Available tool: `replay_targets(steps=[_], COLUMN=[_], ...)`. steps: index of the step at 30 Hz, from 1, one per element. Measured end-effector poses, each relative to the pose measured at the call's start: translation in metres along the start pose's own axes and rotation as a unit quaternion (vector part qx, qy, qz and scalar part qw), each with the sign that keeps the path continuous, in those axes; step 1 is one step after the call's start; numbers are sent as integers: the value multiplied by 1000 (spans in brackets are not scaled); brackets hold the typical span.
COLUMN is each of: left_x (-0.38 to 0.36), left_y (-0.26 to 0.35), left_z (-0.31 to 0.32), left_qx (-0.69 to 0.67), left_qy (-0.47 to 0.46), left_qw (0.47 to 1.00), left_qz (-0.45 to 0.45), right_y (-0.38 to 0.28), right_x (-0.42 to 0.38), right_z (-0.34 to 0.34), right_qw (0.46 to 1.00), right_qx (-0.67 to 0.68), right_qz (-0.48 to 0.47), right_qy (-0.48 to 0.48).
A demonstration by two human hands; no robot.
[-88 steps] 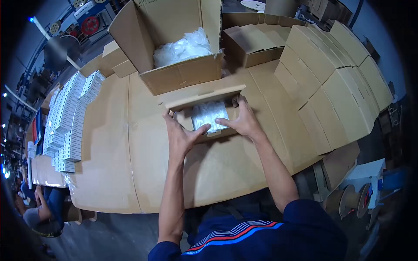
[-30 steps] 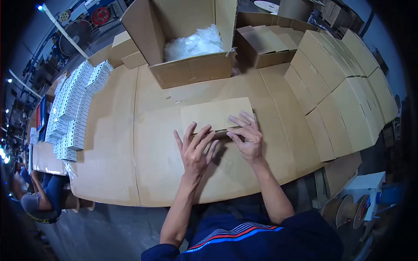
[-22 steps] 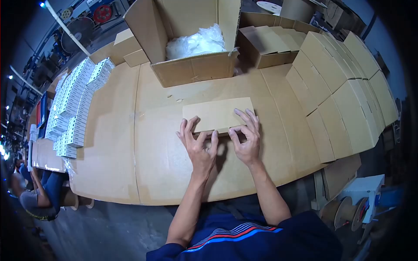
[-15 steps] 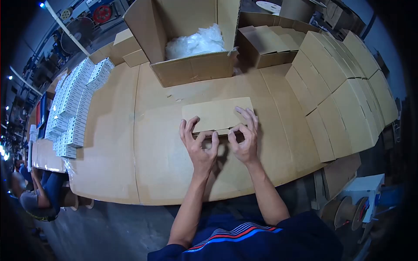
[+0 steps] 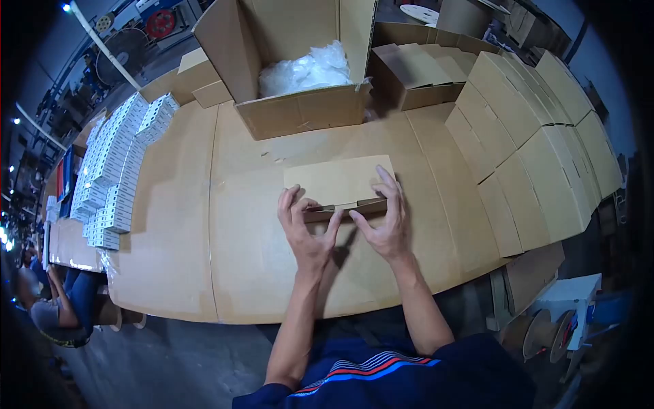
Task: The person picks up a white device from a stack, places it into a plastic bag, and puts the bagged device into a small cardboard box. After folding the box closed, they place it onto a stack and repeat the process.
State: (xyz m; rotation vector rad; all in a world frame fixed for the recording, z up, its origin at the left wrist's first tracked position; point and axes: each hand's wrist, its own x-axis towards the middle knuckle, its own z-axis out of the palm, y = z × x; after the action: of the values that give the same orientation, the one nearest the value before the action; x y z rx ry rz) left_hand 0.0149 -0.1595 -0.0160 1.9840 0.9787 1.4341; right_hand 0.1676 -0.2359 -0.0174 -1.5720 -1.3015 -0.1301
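A small brown cardboard box [image 5: 340,180] lies on the cardboard-covered table in front of me, with its flat top facing up and slots showing along its near edge. My left hand [image 5: 306,238] grips the near left corner, fingers curled over the top and the thumb against the front side. On the near right corner, my right hand [image 5: 388,228] has its fingers along the side and its thumb pressed to the front near the middle. Both thumb tips are close together on the front side.
Behind stands a large open carton [image 5: 306,112] with clear plastic bags [image 5: 310,68] inside. Stacked brown boxes [image 5: 524,157] line the right side. Rows of small white boxes [image 5: 116,160] stand at the left. A seated person [image 5: 65,303] is at the far left.
Both thumbs have shifted along the box's front side, and my right index finger has straightened out of its pinch. More of the front side shows below the near edge.
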Motion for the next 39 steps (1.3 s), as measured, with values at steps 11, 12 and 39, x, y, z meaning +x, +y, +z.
replay_targets(steps=[11, 12, 39], left_x=[47, 46, 190], left_y=[-39, -41, 115], left_z=[-14, -13, 80], left_qx=[-41, -41, -334], left_qy=[-153, -155, -283], left_qw=[983, 983, 892], left_qz=[94, 88, 116], right_y=[36, 36, -40], right_x=[40, 40, 110], right_z=[-14, -12, -242], right_qw=[994, 994, 994], right_qx=[28, 60, 54], right_qz=[-6, 13, 12], right_qy=[-102, -95, 95])
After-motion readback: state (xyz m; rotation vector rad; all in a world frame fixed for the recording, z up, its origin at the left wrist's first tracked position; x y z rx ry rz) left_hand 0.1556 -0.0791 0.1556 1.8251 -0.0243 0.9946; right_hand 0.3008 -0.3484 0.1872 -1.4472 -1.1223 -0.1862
